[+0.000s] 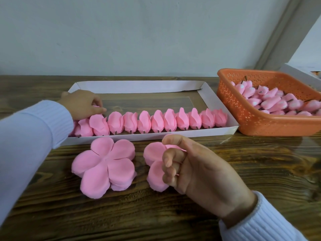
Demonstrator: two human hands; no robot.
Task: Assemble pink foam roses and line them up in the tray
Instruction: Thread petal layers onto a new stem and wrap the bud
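Note:
A white cardboard tray holds a row of several pink foam roses along its near wall, stems pointing toward me. At the left end of the row my left hand pinches a pink foam rose between thumb and curled fingers, just behind the row. In front of the tray lie two stacks of flat five-petal pink foam pieces, one on the left and one on the right. My right hand hovers over the right stack with its fingers loosely curled and nothing in them, hiding part of the stack.
An orange perforated basket full of pink foam buds with dark stems stands right of the tray. A white box corner shows behind it. The wooden table ends at a pale wall. The tray's far half is bare.

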